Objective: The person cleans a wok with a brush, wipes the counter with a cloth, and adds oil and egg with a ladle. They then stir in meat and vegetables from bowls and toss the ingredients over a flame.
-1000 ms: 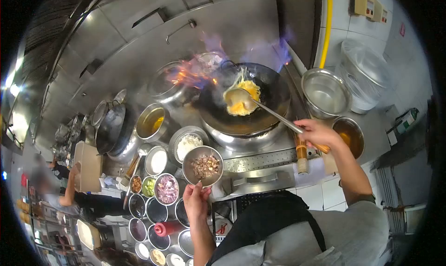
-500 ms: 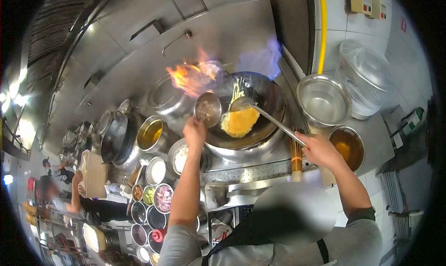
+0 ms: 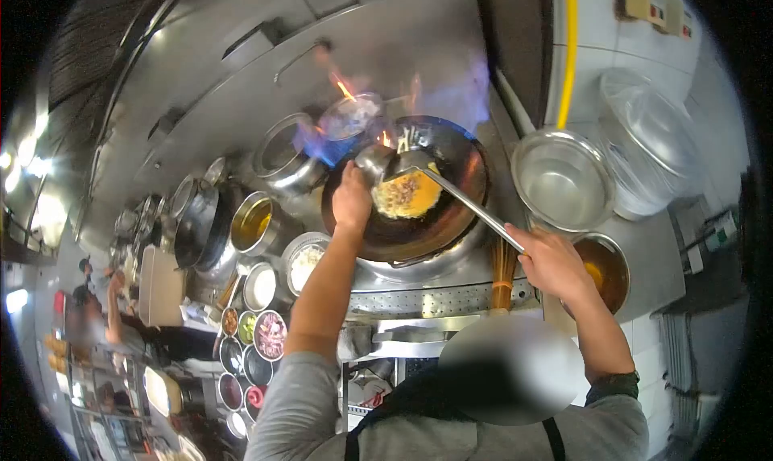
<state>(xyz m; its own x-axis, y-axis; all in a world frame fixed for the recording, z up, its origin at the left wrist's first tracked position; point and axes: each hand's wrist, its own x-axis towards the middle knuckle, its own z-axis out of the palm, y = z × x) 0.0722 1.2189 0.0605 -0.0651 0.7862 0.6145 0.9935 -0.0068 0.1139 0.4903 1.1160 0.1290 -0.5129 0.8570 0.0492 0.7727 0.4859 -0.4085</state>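
Ladle (image 3: 473, 206) and small metal bowl (image 3: 375, 161) were both over the wok (image 3: 460, 234), the ladle's head just beside the bowl; whether that head touched the egg (image 3: 424, 191) could not be made out. Your right hand (image 3: 550, 260) had its fingers wrapped round the ladle's handle near the rear end, which the palm hid. Your left hand (image 3: 352, 198) had its fingers gripping the near side of the bowl, which looked tipped toward the wok; its contents could not be told from this angle.

The ladle looked stiff and probably front-heavy on so long a handle, so your rearward hold called for a firm wrist. The bowl seemed light and rigid, perhaps slippery if greasy, and its near rim was the sensible place to pinch, away from the flames (image 3: 346, 90). The egg lay as a thin sheet in the wok, chopped pieces (image 3: 401, 190) on it. It seemed soft and easily torn, better supported from beneath than pinched. The wok itself looked heavy, and likely too hot for bare skin.
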